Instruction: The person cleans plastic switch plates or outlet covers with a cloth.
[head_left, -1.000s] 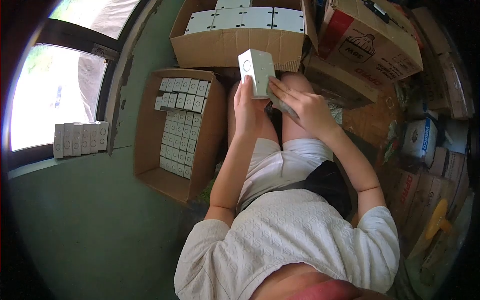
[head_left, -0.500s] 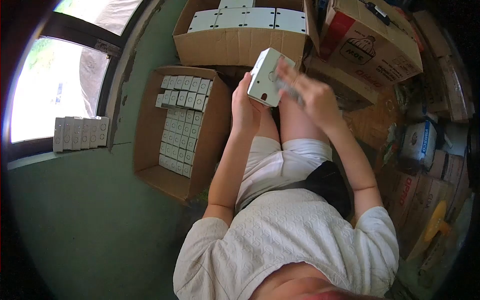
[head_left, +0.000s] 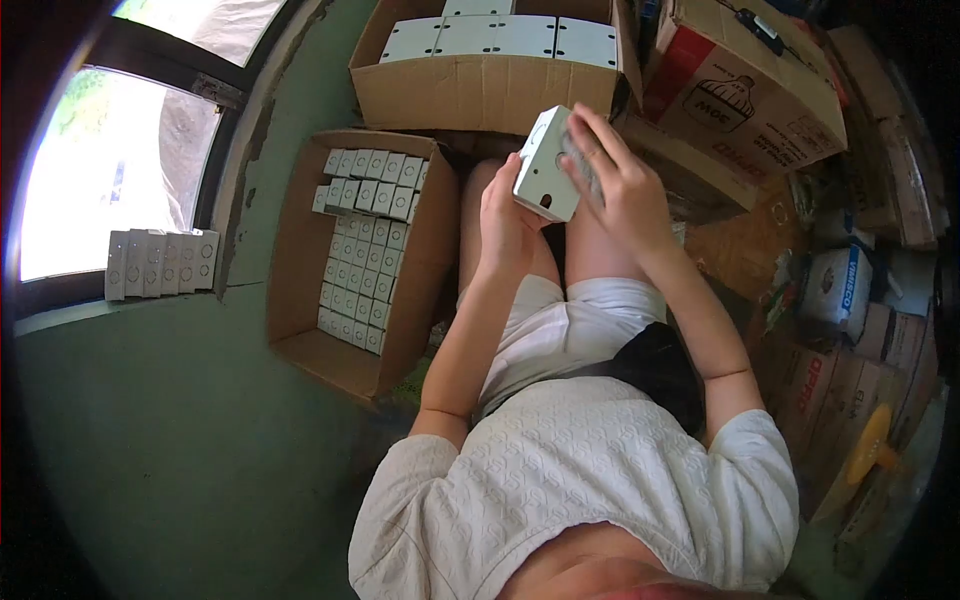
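Above my lap, my left hand (head_left: 506, 222) is wrapped round the lower left side of a white plastic electrical box (head_left: 544, 185). The box is tilted, and its face shows small holes, a dark slot and a round outline. Against its right-hand face my right hand (head_left: 632, 195) presses a grey pad or cloth (head_left: 582, 165), with the fingers stretched over it. The pad's exact kind is hard to make out, and my right hand hides part of that face.
At left, an open carton (head_left: 290, 250) holds rows of small white boxes. Another carton (head_left: 480, 95) ahead holds larger white boxes. A printed carton (head_left: 750, 95) stands front right. More white boxes (head_left: 160, 265) line the windowsill. Cartons and a yellow-handled tool (head_left: 872, 440) lie at right.
The electrical box and both hands have shifted slightly to the right and toward my body. My right hand's blur has lessened, with the grey pad still against the box.
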